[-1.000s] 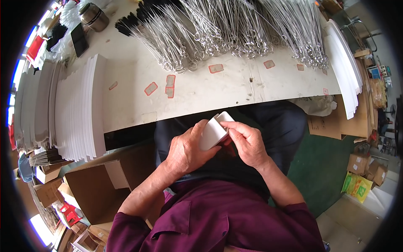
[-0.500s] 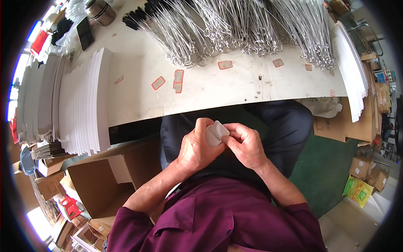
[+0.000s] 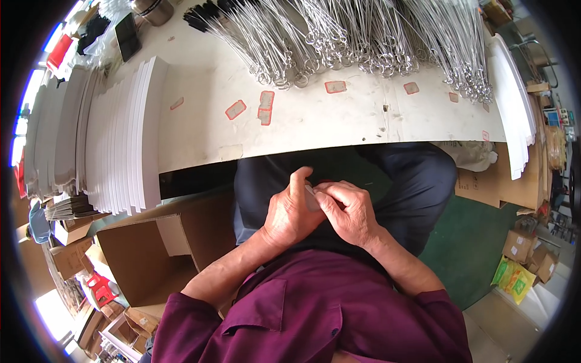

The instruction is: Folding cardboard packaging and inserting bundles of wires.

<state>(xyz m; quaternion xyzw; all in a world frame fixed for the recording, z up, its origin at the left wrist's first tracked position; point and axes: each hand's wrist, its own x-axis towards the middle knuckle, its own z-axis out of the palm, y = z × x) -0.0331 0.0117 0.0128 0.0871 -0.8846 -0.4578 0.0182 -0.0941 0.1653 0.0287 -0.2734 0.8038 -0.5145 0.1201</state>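
On the near side of the worktop (image 3: 200,139), left hand (image 3: 292,215) and right hand (image 3: 351,213) both grasp a mostly hidden white carton (image 3: 312,202); steady left-hand support and gentle right-finger pressure should avoid creasing.

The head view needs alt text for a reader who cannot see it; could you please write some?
A person's left hand and right hand hold a small white piece, mostly hidden, over dark trousers. Beyond them, ring-ended metal wires, some black-tipped, lie on a white table; an open cardboard box stands at the left.
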